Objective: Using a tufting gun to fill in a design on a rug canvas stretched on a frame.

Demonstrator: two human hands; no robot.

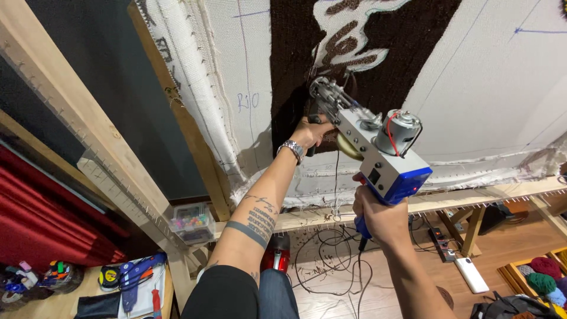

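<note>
Mid-frame, the chunky white-and-blue metal tufting gun (372, 147) is looking heavy and rigid, with right hand (381, 215) fingers wrapping tight around its blue rear grip and left hand (312, 133) clutching the front handle against the white stretched cloth (472, 88).

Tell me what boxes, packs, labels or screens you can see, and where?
Clear plastic box: on the wooden frame's ledge, left of the left hand's arm, colourful bits inside.
White flat rectangular pack: on the floor, lower right.
Blue pen marks: on the white cloth, upper left.
</note>
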